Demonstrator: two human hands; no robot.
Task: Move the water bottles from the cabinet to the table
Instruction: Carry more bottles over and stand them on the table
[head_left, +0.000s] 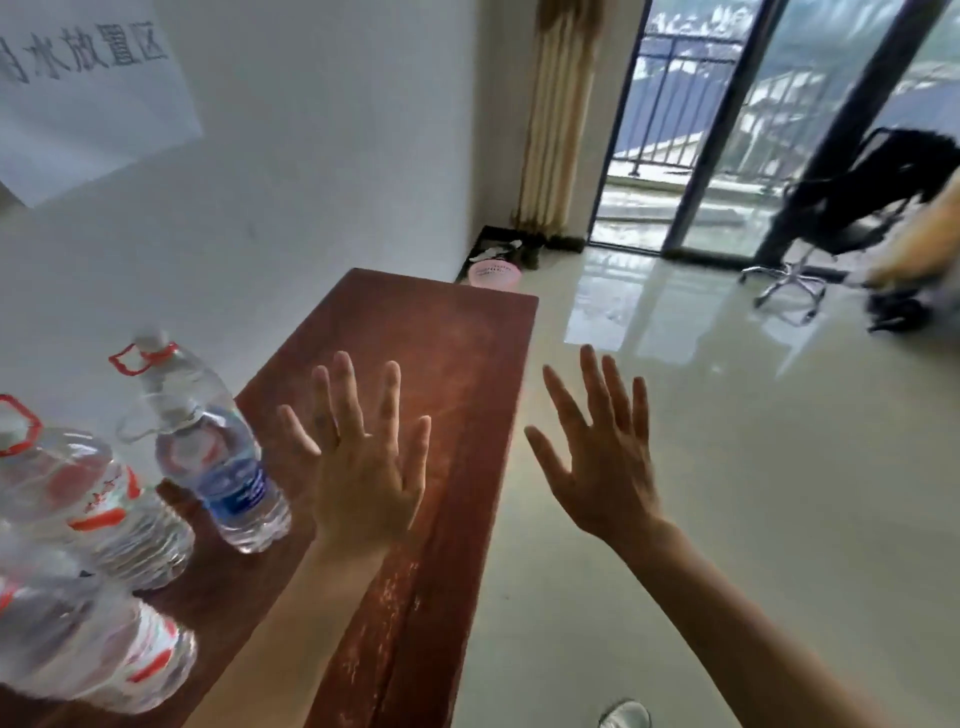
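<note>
Three large clear water bottles stand on the reddish-brown wooden table (447, 332) at its left side. The farthest bottle (208, 447) has a blue label and a red-and-white carry handle. A second bottle (88, 499) with red markings stands closer, and a third bottle (88, 649) is nearest, blurred at the lower left. My left hand (363, 467) hovers over the table with fingers spread, just right of the blue-label bottle and holding nothing. My right hand (602, 457) is spread too, out past the table's right edge over the floor. No cabinet is in view.
A white wall with a paper sign (88, 88) runs behind the table. A pink basin (493, 274) and a dark tray sit on the floor beyond the table's far end. A black office chair (852, 208) stands by the glass balcony doors. Glossy tile floor lies to the right.
</note>
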